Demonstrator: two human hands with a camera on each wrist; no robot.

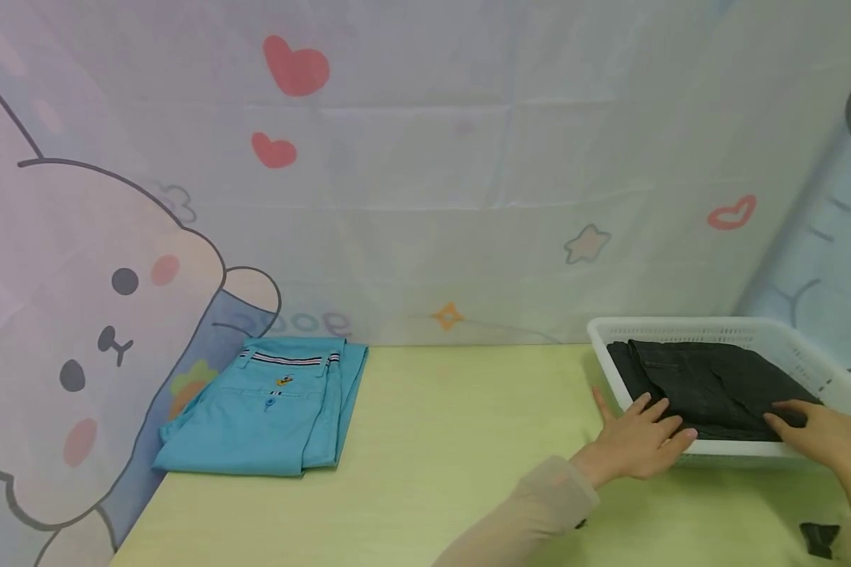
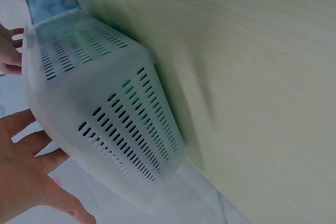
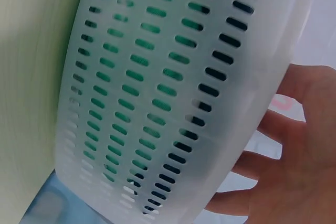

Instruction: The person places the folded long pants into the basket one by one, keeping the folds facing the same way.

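Note:
In the head view, a folded black garment (image 1: 709,382) lies on top in a white plastic basket (image 1: 688,324) at the right. My left hand (image 1: 634,442) reaches over the basket's front left rim, its fingers spread and the fingertips on the garment's near left part. At the front right corner, my right hand (image 1: 826,433) rests its fingertips on the garment's near right edge. Both wrist views show fingers passing behind the basket rim, so the fingertips are hidden there. Green material (image 3: 157,59) shows through the slots in the basket wall, below the black garment.
Folded turquoise trousers (image 1: 255,417) with a striped waistband trim lie at the table's left. The pale yellow table (image 1: 440,465) spreads between them and the basket. A printed cloth (image 1: 425,173) with hearts and a cartoon animal hangs behind. A small black object (image 1: 819,539) is by the right sleeve.

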